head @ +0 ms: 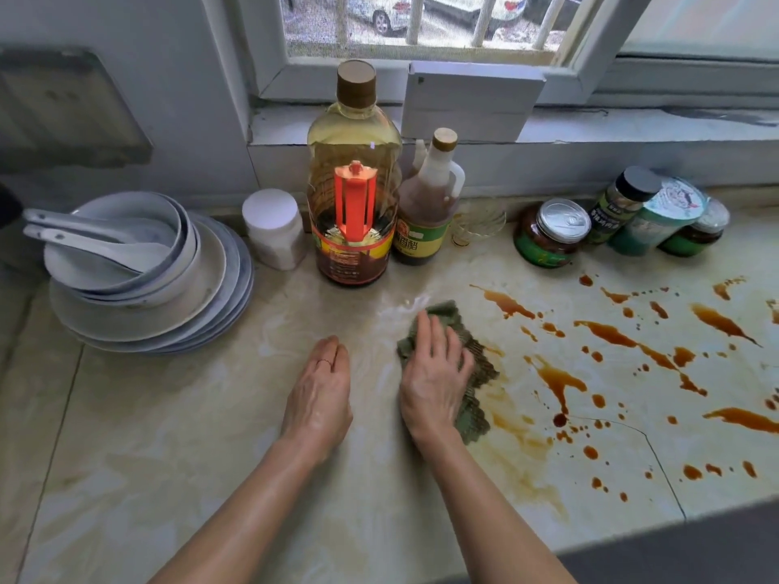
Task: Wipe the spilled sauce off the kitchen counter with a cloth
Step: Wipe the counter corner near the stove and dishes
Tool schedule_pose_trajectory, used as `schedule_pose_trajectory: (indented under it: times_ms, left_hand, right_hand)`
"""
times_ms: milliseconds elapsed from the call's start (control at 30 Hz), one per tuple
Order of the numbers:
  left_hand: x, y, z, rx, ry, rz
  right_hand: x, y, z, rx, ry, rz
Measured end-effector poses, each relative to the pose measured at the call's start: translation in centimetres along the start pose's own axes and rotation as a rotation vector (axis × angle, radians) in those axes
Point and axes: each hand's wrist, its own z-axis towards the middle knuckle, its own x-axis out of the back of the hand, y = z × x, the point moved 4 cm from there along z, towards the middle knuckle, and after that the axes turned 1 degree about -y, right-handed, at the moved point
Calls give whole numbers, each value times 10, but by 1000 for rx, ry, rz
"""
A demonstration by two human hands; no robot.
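1. Head view: my right hand (434, 373) presses flat on the green cloth (472, 373), fingers (425, 330) spread wide over it, at the left edge of the spilled sauce (611, 335) on the table (168, 457).
2. My left hand (320, 394) rests palm-down just beside it, fingers together, holding nothing.
3. Beside the cloth I see pale brown smears, so I judge that strip partly wiped.
4. Most remains: dark streaks and drops run from the cloth to the right edge, below the jars (548, 233). I judge the job under halfway.
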Motion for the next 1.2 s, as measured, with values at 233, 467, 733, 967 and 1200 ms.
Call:
schedule_pose_trajectory:
  times_ms: [233,467,733,967,1200]
  left_hand:
    - [-2,1,-1,-49,6,30]
    - [-5,-2,-4,-32,-110,50]
    - [-12,7,-6,-16,-218,122]
    - [-27,46,-16,-150,-251,93]
    - [-32,47,-19,-146,-305,93]
  right_hand:
    - [-8,-20,11,201,-140,6]
    - [12,55,4,-86,-111,26]
    - [7,20,-34,239,-124,87]
    - [21,74,-22,87,-87,66]
    - [31,58,-30,80,34,230]
